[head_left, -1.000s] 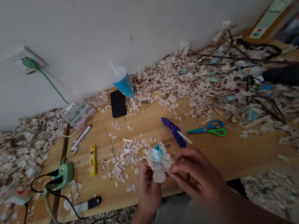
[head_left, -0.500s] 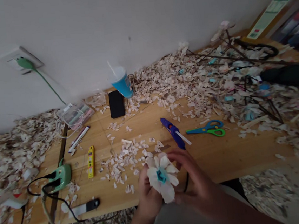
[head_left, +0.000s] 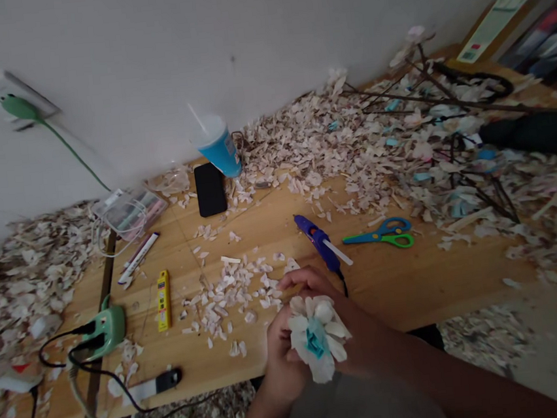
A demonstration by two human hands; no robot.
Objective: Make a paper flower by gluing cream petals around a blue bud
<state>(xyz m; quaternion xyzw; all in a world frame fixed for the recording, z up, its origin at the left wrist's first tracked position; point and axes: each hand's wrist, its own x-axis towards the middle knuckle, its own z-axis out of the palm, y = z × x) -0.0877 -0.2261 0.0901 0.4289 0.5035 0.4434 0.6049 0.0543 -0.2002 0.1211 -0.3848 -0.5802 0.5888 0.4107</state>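
Observation:
An artificial flower point(head_left: 342, 328) with white petals and a folded turquoise centre faces up at me near the table's front edge. My left hand point(head_left: 282, 360) is closed on it from below and the left. From the right, my right hand point(head_left: 315, 281) curls its bent fingers round the flower's far side; the petals hide its thumb and part of its grip. The flower's back and any stem are out of sight. Just beyond my right hand lies a purple glue gun point(head_left: 318, 241) with a white stick in its rear. Blue and green scissors point(head_left: 384, 235) rest to its right.
Pale petal scraps point(head_left: 291, 135) are heaped along the wall. A blue cup point(head_left: 221, 152) with a straw, a black phone point(head_left: 210, 189), a yellow box point(head_left: 164, 300), a marker point(head_left: 138, 258) and a green power adapter point(head_left: 107, 330) with cables stand leftward. Flowered branches point(head_left: 445, 97) lie right.
My right hand has closed in from the flower's right side to behind it, its fingers now bent. The flower has shifted slightly right and down in view.

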